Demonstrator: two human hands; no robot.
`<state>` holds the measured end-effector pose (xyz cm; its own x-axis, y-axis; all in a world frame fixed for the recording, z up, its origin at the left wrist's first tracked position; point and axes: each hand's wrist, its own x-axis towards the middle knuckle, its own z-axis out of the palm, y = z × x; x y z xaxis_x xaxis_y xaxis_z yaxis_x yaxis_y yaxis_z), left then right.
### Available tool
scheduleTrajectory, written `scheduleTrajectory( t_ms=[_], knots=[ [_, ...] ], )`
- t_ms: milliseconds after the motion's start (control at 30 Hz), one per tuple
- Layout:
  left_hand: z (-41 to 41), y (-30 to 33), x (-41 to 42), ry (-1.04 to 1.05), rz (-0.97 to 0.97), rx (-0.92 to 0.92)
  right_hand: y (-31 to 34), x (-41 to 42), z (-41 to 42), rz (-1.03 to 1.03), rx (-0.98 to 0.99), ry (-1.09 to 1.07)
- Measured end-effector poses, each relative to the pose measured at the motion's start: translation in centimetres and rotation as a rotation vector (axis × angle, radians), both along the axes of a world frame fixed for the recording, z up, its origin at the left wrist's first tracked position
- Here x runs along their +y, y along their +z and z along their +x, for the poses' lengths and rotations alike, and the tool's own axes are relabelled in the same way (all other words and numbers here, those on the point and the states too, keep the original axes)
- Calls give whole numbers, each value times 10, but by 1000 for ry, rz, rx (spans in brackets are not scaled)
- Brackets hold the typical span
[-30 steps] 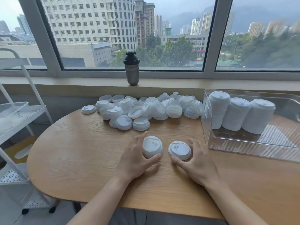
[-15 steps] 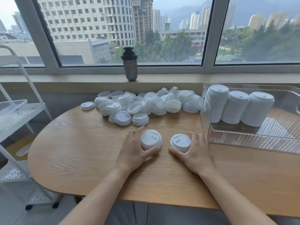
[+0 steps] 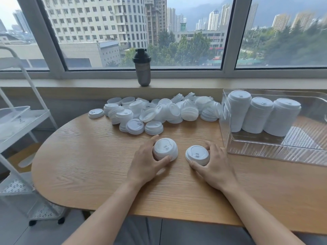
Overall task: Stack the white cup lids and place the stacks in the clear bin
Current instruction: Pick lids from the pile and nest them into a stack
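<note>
Near the wooden table's (image 3: pixel 88 165) middle, two short white plastic lid stacks (image 3: pixel 165 149) (image 3: pixel 197 155) are still gripped, one by the left hand (image 3: pixel 146 163), one by the right hand (image 3: pixel 215 167), fingers curled round each. Little has shifted; joining is judged next, before the clear plastic bin (image 3: pixel 265 149).

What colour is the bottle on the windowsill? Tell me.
Dark grey with a black cap, seen in the head view.

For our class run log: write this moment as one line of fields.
left hand: grips short lid stack | right hand: grips single lid | clear bin: three stacks | loose lids: unsorted
</note>
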<state>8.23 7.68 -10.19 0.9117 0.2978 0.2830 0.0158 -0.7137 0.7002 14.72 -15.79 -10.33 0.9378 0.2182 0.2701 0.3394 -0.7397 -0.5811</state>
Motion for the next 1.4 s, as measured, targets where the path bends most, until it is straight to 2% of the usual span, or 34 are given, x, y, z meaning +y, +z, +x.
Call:
scheduleTrajectory(
  t_ms=[233,433,533,633,767,1067,1267,1400],
  knots=[
    [-1,-2,5,-19,-123,-36,5,-12,-5,14,32,190],
    [-3,1,4,-19,-145,-185,7,-22,-11,56,43,224],
    [-6,4,-8,-44,-57,-233,9,-23,-12,151,101,200],
    [-6,5,-25,-114,132,-275,10,-23,-11,291,154,182],
    [4,7,-40,-211,273,-205,11,-24,-13,378,134,162],
    [20,-2,-43,-307,347,-176,10,-20,-12,312,60,210],
    [22,-6,-43,-322,438,-143,5,-18,-10,148,6,197],
    [21,-5,-43,-322,426,-162,4,-16,-10,98,-13,199]
  ],
)
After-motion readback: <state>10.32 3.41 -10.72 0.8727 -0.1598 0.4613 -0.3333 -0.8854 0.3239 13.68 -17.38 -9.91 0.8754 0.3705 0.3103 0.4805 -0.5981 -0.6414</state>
